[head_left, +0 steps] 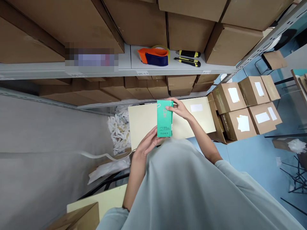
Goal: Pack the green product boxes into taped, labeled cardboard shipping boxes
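A small green box with light print on its face is held upright between my two hands, above a cream tabletop. At its lower left corner my left hand supports it, with the fingers partly hidden behind the box. My right hand grips the upper right edge, thumb on the front face and the other fingers at the top and behind. A white label lies on the tabletop to the right of the box.
Cardboard boxes fill the shelf above, where an orange tape dispenser and several utility knives lie. Cartons with white papers are stacked at right. Crumpled white paper strips heap at left, near a wall.
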`<state>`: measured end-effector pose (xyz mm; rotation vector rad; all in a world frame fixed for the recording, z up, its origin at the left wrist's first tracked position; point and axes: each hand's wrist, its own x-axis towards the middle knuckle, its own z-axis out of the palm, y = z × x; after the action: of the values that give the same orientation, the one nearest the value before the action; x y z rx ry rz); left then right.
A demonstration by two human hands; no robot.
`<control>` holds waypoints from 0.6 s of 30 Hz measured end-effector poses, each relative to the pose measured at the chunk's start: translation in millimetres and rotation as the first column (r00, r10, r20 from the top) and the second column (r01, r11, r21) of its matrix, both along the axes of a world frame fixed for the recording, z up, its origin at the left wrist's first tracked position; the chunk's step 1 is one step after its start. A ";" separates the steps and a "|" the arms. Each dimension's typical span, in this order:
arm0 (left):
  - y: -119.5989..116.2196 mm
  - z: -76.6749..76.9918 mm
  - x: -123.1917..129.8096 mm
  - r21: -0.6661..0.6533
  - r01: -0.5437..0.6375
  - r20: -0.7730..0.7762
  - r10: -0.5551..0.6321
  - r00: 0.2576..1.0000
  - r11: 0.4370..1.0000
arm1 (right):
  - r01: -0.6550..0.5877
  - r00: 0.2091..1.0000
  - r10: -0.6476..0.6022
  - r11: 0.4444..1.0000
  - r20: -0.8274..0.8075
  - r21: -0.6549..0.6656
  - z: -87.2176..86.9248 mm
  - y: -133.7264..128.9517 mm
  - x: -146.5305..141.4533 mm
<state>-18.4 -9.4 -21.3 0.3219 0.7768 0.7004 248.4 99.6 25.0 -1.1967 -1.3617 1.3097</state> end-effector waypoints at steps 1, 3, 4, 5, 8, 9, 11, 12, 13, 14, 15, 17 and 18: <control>2.0 3.0 1.4 0.032 -0.004 -0.034 0.005 0.999 0.999 | 0.001 0.999 -0.001 1.000 0.038 0.014 -4.1 1.4 0.4; 4.5 6.1 3.2 0.067 0.016 -0.099 -0.009 0.995 0.998 | 0.002 0.993 -0.006 0.999 0.122 0.032 -10.0 2.3 -0.4; 4.9 6.2 3.8 0.075 0.030 -0.132 -0.020 0.991 0.997 | 0.001 0.986 -0.007 0.999 0.165 0.038 -11.4 1.8 -1.6; 4.8 5.3 4.4 0.079 0.042 -0.164 -0.028 0.986 0.996 | -0.005 0.978 -0.005 0.999 0.206 0.046 -11.7 1.0 -3.1; 2.0 -0.1 5.3 0.075 0.028 -0.241 -0.009 0.970 0.997 | -0.070 0.956 0.046 0.995 0.290 0.074 -6.7 -1.2 -8.0; 0.4 -2.1 5.2 0.067 0.010 -0.254 0.008 0.967 0.998 | -0.109 0.951 0.081 0.991 0.297 0.079 -4.0 -1.2 -9.2; -3.3 -4.7 4.6 0.051 -0.030 -0.265 0.043 0.963 0.998 | -0.185 0.943 0.155 0.980 0.294 0.076 1.3 0.0 -10.8; -5.3 -5.1 4.3 0.047 -0.047 -0.268 0.058 0.962 0.998 | -0.212 0.938 0.182 0.975 0.296 0.073 3.6 0.8 -11.6; -7.4 -5.0 4.4 0.047 -0.063 -0.274 0.074 0.959 0.997 | -0.226 0.932 0.196 0.972 0.305 0.067 5.6 1.5 -12.6; -9.4 -4.4 4.9 0.051 -0.079 -0.287 0.090 0.954 0.996 | -0.225 0.926 0.195 0.973 0.323 0.059 7.4 1.9 -13.9; -11.3 -3.4 5.9 0.059 -0.095 -0.308 0.109 0.945 0.994 | -0.213 0.919 0.182 0.976 0.349 0.051 9.0 1.8 -15.9; -14.0 -0.8 8.5 0.092 -0.129 -0.378 0.154 0.913 0.987 | -0.165 0.907 0.134 0.985 0.400 0.045 12.2 0.4 -21.2; -15.0 0.6 9.5 0.111 -0.140 -0.419 0.174 0.891 0.984 | -0.144 0.903 0.111 0.988 0.416 0.049 13.9 -0.8 -24.4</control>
<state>-8.9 -24.4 -20.7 0.4984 1.2065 0.8268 224.0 98.8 38.9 -1.4025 -1.8033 1.1149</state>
